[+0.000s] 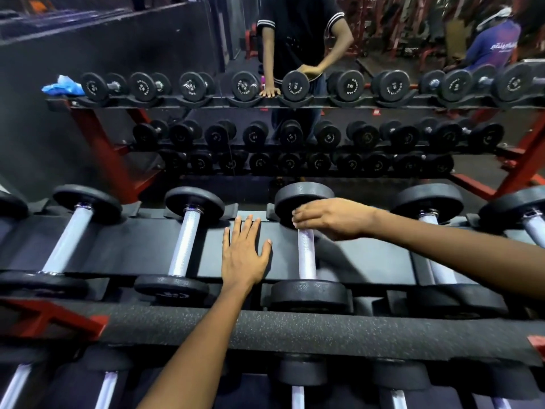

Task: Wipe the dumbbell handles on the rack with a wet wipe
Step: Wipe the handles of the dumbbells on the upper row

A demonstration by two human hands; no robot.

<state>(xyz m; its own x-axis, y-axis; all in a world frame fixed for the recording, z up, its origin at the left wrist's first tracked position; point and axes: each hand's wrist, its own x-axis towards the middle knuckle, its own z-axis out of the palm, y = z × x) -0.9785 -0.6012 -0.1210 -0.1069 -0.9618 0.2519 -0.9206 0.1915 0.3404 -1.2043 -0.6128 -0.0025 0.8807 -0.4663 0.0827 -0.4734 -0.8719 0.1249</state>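
Right now we stand at the rack (165, 246), facing a mirror that reflects the whole row of weights back at us. Our left hand (244, 255) lies flat on the dark shelf of the rack, fingers straight and spread, in the gap between two dumbbells and gripping nothing. Our right hand (330, 218) reaches in from the right and sits over the far end of the dumbbell handle (306, 256) just beside the left hand, fingers curled down around the bar close to the far weight plate. A sliver of something pale shows at the fingertips, but we cannot tell for certain whether it is the wet wipe, since the hand covers it. That dumbbell (308, 293) rests in its cradle on the top tier, handle pointing away from us, with a neighbouring dumbbell (184, 246) to the left of the flat hand and another one (436, 270) to the right under our forearm. Along the rack's front edge runs a speckled padded bar (295, 329), and more handles show on the tier below it. In the mirror, a crumpled blue packet (62, 85) sits at the left end of the reflected top shelf.
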